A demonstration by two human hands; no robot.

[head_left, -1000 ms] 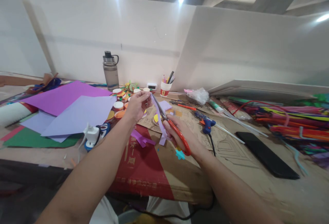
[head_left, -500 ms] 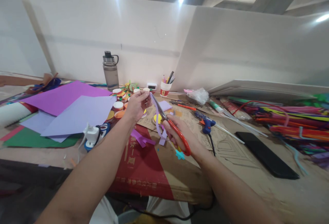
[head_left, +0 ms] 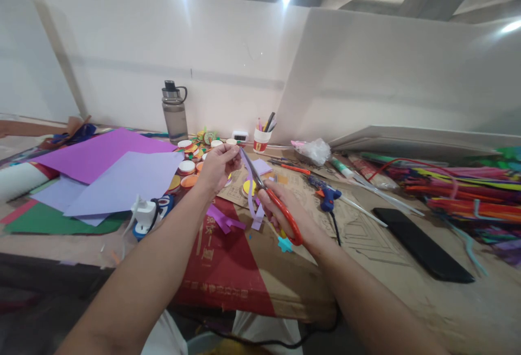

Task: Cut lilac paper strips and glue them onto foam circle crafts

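Note:
My right hand (head_left: 280, 208) grips a pair of scissors (head_left: 285, 216) with red handles, its blades pointing up and away to the left. At the blade tips, the fingers of my left hand (head_left: 220, 166) pinch a piece of lilac paper, mostly hidden by them. A narrow lilac strip (head_left: 251, 195) hangs down beside the blades. Below lie purple paper scraps (head_left: 223, 219) and a turquoise cut-out shape (head_left: 285, 244). Round pieces with white and orange tops (head_left: 186, 167) stand just beyond my left hand.
Purple sheets (head_left: 101, 154) and lilac sheets (head_left: 126, 181) lie left, near a white plug (head_left: 144, 211). A water bottle (head_left: 175, 113) and a pen cup (head_left: 261, 140) stand behind. To the right are a blue glue gun (head_left: 328, 197), a black phone-like slab (head_left: 423, 243) and pipe cleaners (head_left: 468, 181).
The lilac strip hangs a little differently beside the blades. Both hands stay in nearly the same place, and the scissors keep their angle.

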